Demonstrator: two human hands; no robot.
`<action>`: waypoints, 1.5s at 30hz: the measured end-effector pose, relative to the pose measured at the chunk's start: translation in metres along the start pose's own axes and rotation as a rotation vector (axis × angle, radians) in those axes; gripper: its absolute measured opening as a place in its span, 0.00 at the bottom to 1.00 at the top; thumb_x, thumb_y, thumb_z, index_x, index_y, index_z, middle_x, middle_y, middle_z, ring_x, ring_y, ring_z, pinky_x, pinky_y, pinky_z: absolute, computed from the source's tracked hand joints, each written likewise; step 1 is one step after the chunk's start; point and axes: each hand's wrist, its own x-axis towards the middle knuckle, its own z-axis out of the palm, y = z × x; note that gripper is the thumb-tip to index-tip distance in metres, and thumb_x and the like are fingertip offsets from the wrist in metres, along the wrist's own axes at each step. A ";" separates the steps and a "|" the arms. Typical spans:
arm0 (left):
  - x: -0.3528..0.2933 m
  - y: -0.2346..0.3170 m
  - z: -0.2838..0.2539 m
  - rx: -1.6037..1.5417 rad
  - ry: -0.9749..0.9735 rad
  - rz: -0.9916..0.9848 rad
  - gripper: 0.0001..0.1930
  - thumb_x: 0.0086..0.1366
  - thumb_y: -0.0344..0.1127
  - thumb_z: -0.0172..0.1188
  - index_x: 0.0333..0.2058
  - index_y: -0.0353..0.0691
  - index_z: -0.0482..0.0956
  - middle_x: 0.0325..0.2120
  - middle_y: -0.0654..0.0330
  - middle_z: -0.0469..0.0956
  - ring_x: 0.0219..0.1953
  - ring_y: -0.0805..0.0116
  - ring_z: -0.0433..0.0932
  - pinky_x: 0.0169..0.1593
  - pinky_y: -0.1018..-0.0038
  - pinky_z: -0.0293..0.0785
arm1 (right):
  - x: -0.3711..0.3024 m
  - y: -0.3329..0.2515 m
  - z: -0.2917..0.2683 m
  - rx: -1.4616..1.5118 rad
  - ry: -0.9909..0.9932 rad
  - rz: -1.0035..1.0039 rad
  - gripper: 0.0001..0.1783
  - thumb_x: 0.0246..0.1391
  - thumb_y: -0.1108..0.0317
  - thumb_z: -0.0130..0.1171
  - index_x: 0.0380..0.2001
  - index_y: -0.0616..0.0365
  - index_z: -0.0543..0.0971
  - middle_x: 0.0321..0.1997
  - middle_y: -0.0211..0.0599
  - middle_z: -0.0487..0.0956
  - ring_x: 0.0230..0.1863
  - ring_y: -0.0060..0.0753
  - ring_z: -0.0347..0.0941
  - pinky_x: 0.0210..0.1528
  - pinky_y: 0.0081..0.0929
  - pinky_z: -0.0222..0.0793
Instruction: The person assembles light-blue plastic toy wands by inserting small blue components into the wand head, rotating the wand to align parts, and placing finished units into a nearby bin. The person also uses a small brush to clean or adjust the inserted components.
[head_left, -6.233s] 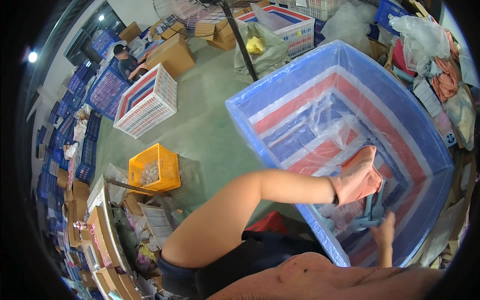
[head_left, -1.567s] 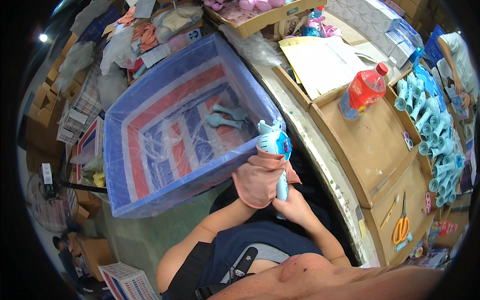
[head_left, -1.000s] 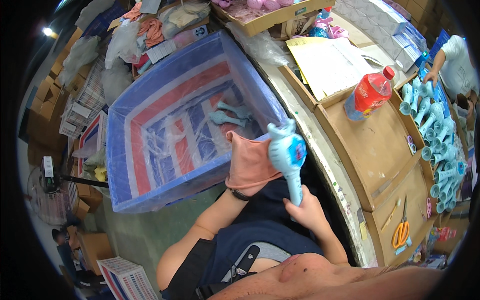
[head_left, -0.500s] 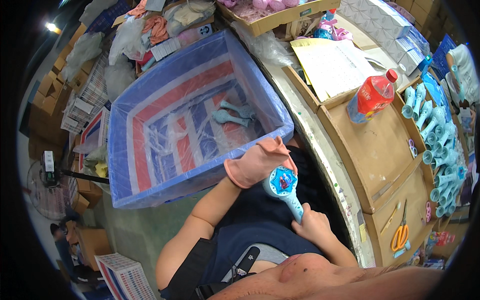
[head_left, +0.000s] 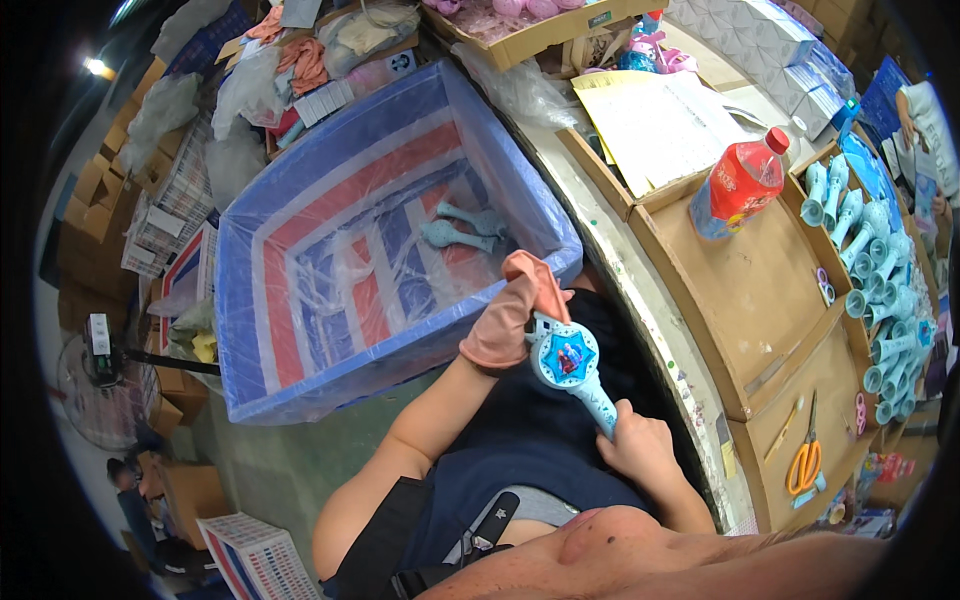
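Observation:
A light-blue toy wand point(head_left: 566, 382), with a round head and a star-framed picture on it, is tilted in front of my body. My right hand point(head_left: 640, 443) is wrapped round the lower end of its handle. Salmon-pink cloth point(head_left: 537, 283) covers most of my left hand point(head_left: 500, 328), and a bare fingertip shows beside it. The left fingers are bent round the cloth at the top edge of the wand's head. Left of the wand stands a blue bin point(head_left: 400, 362) lined with clear plastic. Two light-blue wand-shaped pieces point(head_left: 458, 235) lie inside it.
On the bench to the right are cardboard trays point(head_left: 735, 385), a red-labelled bottle point(head_left: 738, 188), orange-handled scissors point(head_left: 804, 465) and paper sheets point(head_left: 665, 125). Many light-blue wand parts point(head_left: 885, 265) are piled beyond. A fan point(head_left: 100, 375) stands at left; another person's hand point(head_left: 908, 130) shows far right.
My left hand and the cloth have shifted to the wand's top edge, uncovering more of its head. The wand and my right hand have moved slightly right.

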 end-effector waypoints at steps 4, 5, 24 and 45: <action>0.004 -0.006 -0.009 1.094 -0.272 0.443 0.16 0.71 0.41 0.53 0.44 0.31 0.73 0.36 0.53 0.81 0.36 0.62 0.79 0.47 0.67 0.77 | -0.001 0.001 -0.001 0.001 -0.074 0.009 0.19 0.49 0.58 0.62 0.33 0.62 0.70 0.22 0.53 0.79 0.25 0.58 0.78 0.29 0.48 0.74; 0.002 -0.007 -0.010 0.986 -0.278 0.424 0.15 0.71 0.41 0.54 0.44 0.32 0.73 0.35 0.53 0.81 0.34 0.62 0.80 0.46 0.67 0.77 | -0.001 0.002 0.000 0.012 -0.030 -0.020 0.19 0.49 0.58 0.62 0.33 0.61 0.70 0.22 0.52 0.79 0.25 0.57 0.78 0.29 0.48 0.74; -0.042 0.013 0.071 0.561 -0.095 0.201 0.31 0.64 0.52 0.53 0.58 0.33 0.71 0.53 0.49 0.75 0.54 0.62 0.74 0.61 0.72 0.65 | 0.079 0.038 0.096 0.193 0.815 -0.211 0.16 0.41 0.72 0.65 0.36 0.57 0.74 0.34 0.41 0.76 0.38 0.49 0.75 0.40 0.41 0.69; -0.019 0.017 0.055 -0.391 0.046 0.010 0.16 0.75 0.47 0.44 0.36 0.41 0.70 0.30 0.59 0.76 0.36 0.60 0.78 0.47 0.62 0.77 | 0.039 0.028 0.006 0.976 -0.628 -0.235 0.12 0.53 0.67 0.66 0.35 0.60 0.75 0.25 0.32 0.79 0.26 0.24 0.77 0.31 0.25 0.74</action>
